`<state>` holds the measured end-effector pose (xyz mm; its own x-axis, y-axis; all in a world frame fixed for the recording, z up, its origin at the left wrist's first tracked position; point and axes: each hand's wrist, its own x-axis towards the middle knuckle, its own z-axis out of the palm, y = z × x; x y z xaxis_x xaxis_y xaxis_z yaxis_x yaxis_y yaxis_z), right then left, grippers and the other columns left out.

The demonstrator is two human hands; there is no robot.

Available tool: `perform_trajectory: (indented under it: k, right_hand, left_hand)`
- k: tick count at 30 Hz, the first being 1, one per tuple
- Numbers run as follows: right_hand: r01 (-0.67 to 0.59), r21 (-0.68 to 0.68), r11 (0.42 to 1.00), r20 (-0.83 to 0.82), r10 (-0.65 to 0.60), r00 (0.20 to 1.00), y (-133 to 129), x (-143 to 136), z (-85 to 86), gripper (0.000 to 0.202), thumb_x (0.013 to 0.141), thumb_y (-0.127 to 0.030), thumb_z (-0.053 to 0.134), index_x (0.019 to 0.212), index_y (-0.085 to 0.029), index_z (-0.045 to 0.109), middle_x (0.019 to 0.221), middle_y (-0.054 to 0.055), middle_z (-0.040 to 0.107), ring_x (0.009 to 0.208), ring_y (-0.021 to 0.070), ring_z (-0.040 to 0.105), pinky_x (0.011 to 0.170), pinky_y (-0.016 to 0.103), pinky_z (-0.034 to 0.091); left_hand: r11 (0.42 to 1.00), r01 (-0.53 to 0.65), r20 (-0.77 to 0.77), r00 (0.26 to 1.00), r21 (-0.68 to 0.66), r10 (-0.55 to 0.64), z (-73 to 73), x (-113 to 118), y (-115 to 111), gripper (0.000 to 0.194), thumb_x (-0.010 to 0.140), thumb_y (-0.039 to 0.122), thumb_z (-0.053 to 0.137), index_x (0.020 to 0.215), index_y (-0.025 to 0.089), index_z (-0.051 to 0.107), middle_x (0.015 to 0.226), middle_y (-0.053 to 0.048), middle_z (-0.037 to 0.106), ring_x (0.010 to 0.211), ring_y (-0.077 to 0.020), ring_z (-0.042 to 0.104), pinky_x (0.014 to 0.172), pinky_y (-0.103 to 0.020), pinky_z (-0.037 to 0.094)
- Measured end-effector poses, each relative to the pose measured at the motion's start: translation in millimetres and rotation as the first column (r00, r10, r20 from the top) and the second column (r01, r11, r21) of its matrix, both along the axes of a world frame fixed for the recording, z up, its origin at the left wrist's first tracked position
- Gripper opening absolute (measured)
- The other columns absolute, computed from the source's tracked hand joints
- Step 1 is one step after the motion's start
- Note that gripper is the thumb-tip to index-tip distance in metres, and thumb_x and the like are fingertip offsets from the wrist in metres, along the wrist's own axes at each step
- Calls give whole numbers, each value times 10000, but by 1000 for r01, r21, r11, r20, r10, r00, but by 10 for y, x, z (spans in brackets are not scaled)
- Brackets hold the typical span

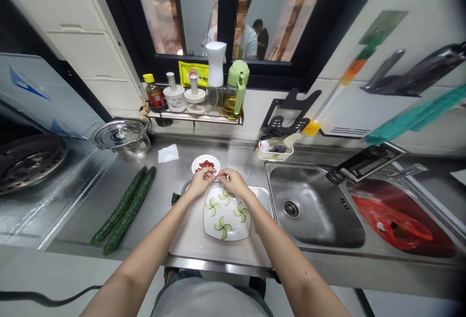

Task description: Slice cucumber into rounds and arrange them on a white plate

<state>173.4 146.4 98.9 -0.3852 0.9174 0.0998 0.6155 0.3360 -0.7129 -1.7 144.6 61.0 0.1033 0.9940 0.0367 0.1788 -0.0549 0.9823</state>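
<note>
A white plate (226, 229) rests on a pale cutting board (189, 246), with several pinwheels of thin green cucumber slices (223, 227) laid out on it. Just behind the plate stands a small white bowl (195, 161) of small red pieces (206, 164). My left hand (203, 181) is at the bowl's front edge, thumb and fingers pinched together. My right hand (232, 181) is close beside it, its fingertips also pinched and nearly meeting the left ones. Whatever lies between the fingertips is too small to make out.
Two whole cucumbers (131, 210) lie at the left, near a lidded steel pot (124, 137) and a white tissue (168, 153). A rack (196, 116) holds bottles and jars. The sink (316, 210) is at the right, with a red bag (395, 225) beyond.
</note>
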Motion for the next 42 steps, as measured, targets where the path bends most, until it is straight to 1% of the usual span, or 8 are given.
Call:
perform_trajectory:
  k: [6, 13, 16, 19, 23, 29, 36, 42]
  right_hand:
    - [-24, 1, 1000, 81, 24, 996, -119, 94, 52, 139, 829, -218, 537, 882, -199, 664, 887, 17, 647, 802, 131, 555, 740, 227, 381]
    - [7, -67, 998, 112, 1, 994, -263, 136, 108, 121, 810, -214, 557, 881, -195, 653, 886, 16, 647, 815, 136, 558, 735, 223, 383]
    - [19, -94, 995, 127, -7, 992, -325, 159, 88, 117, 818, -227, 544, 867, -189, 644, 859, 12, 650, 776, 128, 556, 707, 214, 375]
    - [44, -72, 996, 194, -29, 981, -386, 201, 24, 118, 825, -236, 531, 860, -184, 631, 858, 18, 648, 782, 127, 552, 693, 210, 355]
    - [61, -47, 997, 319, -43, 947, -460, 262, -98, 140, 848, -247, 496, 846, -181, 618, 854, 25, 643, 785, 129, 548, 662, 209, 324]
    - [102, -75, 992, 433, -59, 900, -521, 266, -211, 156, 869, -250, 475, 863, -179, 614, 902, 47, 641, 850, 146, 544, 676, 222, 316]
    - [112, -92, 989, 458, -58, 887, -544, 227, -270, 169, 882, -242, 460, 883, -185, 619, 932, 54, 635, 864, 148, 540, 698, 229, 325]
    - [105, -72, 992, 482, -58, 874, -546, 214, -323, 198, 897, -257, 433, 895, -188, 619, 944, 61, 636, 876, 159, 544, 702, 236, 331]
  left_hand:
    - [996, 80, -149, 986, 31, -75, 91, 91, -69, 273, 725, 213, 610, 990, 173, 661, 747, -17, 655, 683, -136, 578, 688, -232, 449]
    - [990, 138, -113, 984, -10, -139, 166, 163, -188, 300, 712, 231, 621, 1002, 172, 664, 751, -19, 656, 696, -146, 570, 675, -225, 439]
    - [988, 156, -124, 980, 1, -155, 168, 183, -243, 310, 717, 242, 622, 1016, 169, 660, 762, -23, 661, 691, -147, 572, 678, -226, 434]
    - [991, 132, -212, 969, 23, -124, 146, 197, -301, 286, 732, 229, 604, 1007, 178, 663, 755, -22, 661, 680, -149, 572, 682, -231, 426]
    - [995, 93, -419, 905, 41, -68, 100, 229, -376, 225, 734, 186, 573, 935, 196, 674, 743, -20, 658, 687, -161, 572, 692, -245, 410]
    - [991, 133, -634, 765, -14, -112, 35, 339, -434, 190, 740, 177, 546, 890, 206, 660, 796, -38, 665, 777, -186, 587, 724, -254, 395]
    - [992, 127, -727, 678, -26, -105, 6, 454, -441, 184, 755, 167, 515, 867, 217, 653, 838, -53, 678, 826, -204, 595, 754, -276, 381]
    - [992, 118, -742, 661, -41, -109, 15, 506, -449, 160, 780, 190, 503, 858, 216, 640, 856, -58, 676, 852, -214, 592, 759, -294, 363]
